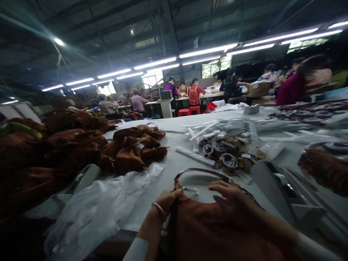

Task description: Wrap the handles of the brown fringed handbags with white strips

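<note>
A brown handbag [212, 232] lies at the near edge of the table, its curved handle [201, 169] arching away from me. My left hand [170, 200] is closed on the bag's upper left corner, near the end of the handle. Over the right part of the bag's top edge is my right hand [233, 199], its fingers apart and stretched to the left. A small clear plastic wrapping [191, 190] shows inside the handle's loop. The lower part of the bag runs out of view.
Brown bags are piled on the left [73, 145], with more bags [136, 148] beside them. Clear plastic bags [103, 206] lie at the near left. White wrapped strips [195, 156] and rolled straps [228, 160] cover the table's right. A grey tape dispenser [274, 185] stands at right. Several people work farther back.
</note>
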{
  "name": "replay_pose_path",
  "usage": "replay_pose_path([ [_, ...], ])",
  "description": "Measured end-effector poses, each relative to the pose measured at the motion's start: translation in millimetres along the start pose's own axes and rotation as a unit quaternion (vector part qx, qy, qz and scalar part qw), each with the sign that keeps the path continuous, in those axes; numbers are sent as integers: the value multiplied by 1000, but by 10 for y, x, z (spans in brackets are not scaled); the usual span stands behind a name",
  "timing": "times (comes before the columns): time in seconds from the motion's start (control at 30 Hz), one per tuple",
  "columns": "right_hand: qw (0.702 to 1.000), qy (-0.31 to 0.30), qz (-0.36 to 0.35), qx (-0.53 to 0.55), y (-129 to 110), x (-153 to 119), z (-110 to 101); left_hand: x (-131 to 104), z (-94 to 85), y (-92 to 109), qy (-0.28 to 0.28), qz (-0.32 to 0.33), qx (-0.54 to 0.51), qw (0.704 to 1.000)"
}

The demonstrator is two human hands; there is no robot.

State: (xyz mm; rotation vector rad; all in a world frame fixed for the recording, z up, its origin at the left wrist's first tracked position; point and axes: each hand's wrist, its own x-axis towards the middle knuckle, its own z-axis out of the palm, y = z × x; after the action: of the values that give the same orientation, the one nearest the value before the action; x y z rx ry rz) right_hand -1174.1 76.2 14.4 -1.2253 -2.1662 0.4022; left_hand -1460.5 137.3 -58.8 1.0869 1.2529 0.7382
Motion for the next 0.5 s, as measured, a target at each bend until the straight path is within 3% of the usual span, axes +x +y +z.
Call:
replay_pose_path([
  [0.13,987,-142,-7,-81,-70,856,799,47,20,2,-47,12,-101,994],
  [0.23,966,-203,21,-162,6,1193,1135,135,-8,-31,-41,13,-123,991],
  [0.37,962,-192,16,-191,120,1273,1093,300,-86,-34,-21,22,18,999],
  [0.43,971,-158,-21,-178,168,1166,923,360,-141,-15,-9,43,118,992],
  [0.5,983,-93,-61,-147,246,1011,670,392,-207,-6,64,75,214,972],
])
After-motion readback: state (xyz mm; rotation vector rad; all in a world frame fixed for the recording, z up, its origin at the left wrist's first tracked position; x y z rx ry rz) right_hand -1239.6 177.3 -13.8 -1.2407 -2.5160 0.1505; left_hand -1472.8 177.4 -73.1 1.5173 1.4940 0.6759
